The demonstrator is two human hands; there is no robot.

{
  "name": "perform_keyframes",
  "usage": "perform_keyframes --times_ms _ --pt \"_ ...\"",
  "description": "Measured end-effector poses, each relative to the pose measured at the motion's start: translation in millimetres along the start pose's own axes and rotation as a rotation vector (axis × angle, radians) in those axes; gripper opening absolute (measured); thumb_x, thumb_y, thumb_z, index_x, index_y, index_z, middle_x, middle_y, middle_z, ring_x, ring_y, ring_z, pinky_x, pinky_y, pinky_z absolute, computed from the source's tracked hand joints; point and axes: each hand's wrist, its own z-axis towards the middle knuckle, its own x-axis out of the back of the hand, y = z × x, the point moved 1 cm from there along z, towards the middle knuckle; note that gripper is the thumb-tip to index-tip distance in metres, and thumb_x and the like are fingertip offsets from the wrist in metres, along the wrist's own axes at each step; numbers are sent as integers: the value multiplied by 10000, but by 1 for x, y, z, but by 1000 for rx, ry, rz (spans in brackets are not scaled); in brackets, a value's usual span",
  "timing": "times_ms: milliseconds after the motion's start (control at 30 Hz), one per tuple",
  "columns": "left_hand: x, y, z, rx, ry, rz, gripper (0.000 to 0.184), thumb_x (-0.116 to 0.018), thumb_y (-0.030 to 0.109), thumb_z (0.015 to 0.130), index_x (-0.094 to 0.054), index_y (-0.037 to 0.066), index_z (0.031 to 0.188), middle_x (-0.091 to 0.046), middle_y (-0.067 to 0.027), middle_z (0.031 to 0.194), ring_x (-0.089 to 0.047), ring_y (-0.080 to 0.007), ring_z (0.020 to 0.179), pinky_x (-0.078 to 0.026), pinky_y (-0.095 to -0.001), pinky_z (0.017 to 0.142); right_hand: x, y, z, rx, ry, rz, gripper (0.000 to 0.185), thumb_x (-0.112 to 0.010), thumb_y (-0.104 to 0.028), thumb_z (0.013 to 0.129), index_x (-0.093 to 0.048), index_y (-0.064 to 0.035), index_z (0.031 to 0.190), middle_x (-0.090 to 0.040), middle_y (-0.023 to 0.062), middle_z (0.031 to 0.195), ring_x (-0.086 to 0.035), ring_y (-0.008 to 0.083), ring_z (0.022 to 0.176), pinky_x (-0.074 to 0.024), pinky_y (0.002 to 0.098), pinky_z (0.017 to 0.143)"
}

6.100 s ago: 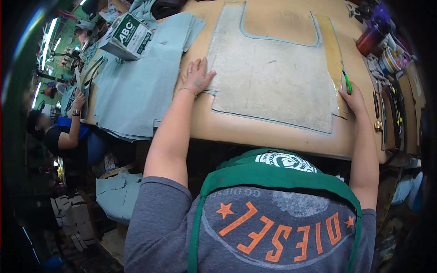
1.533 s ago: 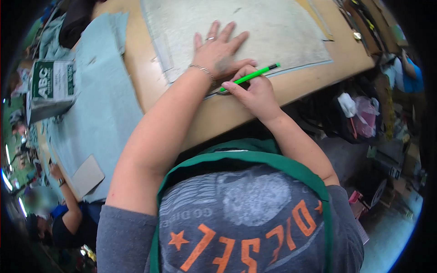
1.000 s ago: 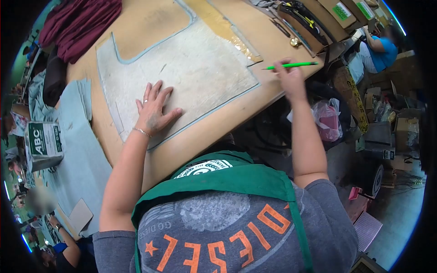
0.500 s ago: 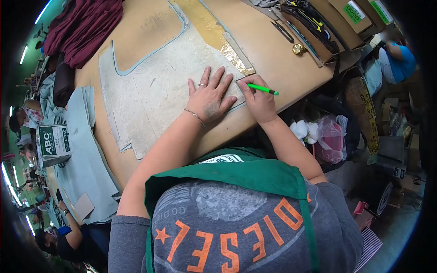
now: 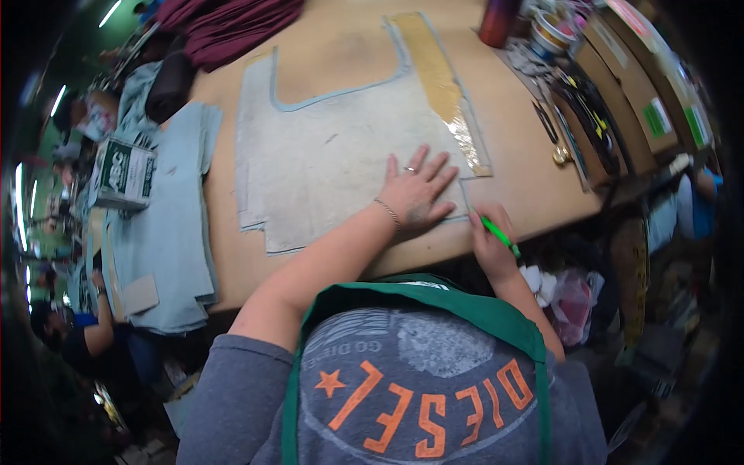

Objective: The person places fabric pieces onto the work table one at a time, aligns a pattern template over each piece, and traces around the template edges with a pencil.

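A large, worn, pale pattern template (image 5: 325, 155) lies flat, with light blue fabric (image 5: 267, 249) showing along its edges. Shiny yellow-brown tape (image 5: 430, 74) covers its right strip. My left hand (image 5: 418, 191) rests on the template near its lower right corner, fingers spread and palm down. In my right hand (image 5: 494, 244) is a bright green pen (image 5: 500, 235), its point close to the template's right edge beside the front corner. Motion blurs this hand a little.
Folded light blue fabric (image 5: 167, 240) lies at left under an ABC box (image 5: 124, 174). Maroon cloth (image 5: 232, 27) is at the back left. Scissors (image 5: 545, 122), a tool case (image 5: 585, 116) and cardboard boxes (image 5: 632, 101) line the right. Another person (image 5: 85, 333) is at far left.
The view has shifted, so the table appears further right. Along the template's right edge, my right hand has brought the pen towards the front corner. My left hand still lies flat on the template.
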Motion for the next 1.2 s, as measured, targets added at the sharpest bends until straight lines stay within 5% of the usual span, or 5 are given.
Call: perform_keyframes --times_ms 200,333,533,867,1200 --pt "-1 -8 2 6 -44 -103 563 -405 471 839 -322 186 1317 -229 -62 1402 -148 -297 1309 -146 -671 930 52 -26 -14 -294 18 455 70 -527 -11 842 -462 -12 868 -539 106 847 -549 165 766 -460 269 679" --pt "11 -45 -23 138 266 -495 443 -478 307 849 -416 121 1247 -328 -112 1341 -267 -304 1261 -255 -509 985 52 -12 41 -403 -13 730 113 -509 -128 878 -459 -28 860 -556 85 792 -538 135 683 -432 243 631" --pt "31 -131 -121 335 349 -274 258 -563 152 773 -566 46 1008 -496 -115 1162 -465 -301 1091 -387 -374 907 -56 -40 114 -448 -489 757 117 -543 -135 855 -491 -31 836 -574 66 753 -537 118 664 -416 230 616" --pt "36 -168 -169 540 153 -38 609 -402 466 843 -209 176 1343 -210 -97 1386 -142 -299 1304 -117 -559 1017 -322 -201 152 -139 -1313 351 178 -607 -187 819 -489 -53 816 -583 35 727 -549 100 673 -437 224 614" --pt "26 -173 -170 550 252 -204 573 -423 467 816 -383 121 1272 -320 -136 1333 -199 -302 1275 -131 -500 1020 -359 -190 139 -132 -1430 256 211 -631 -204 796 -514 -36 745 -544 21 632 -489 89 559 -401 248 498"
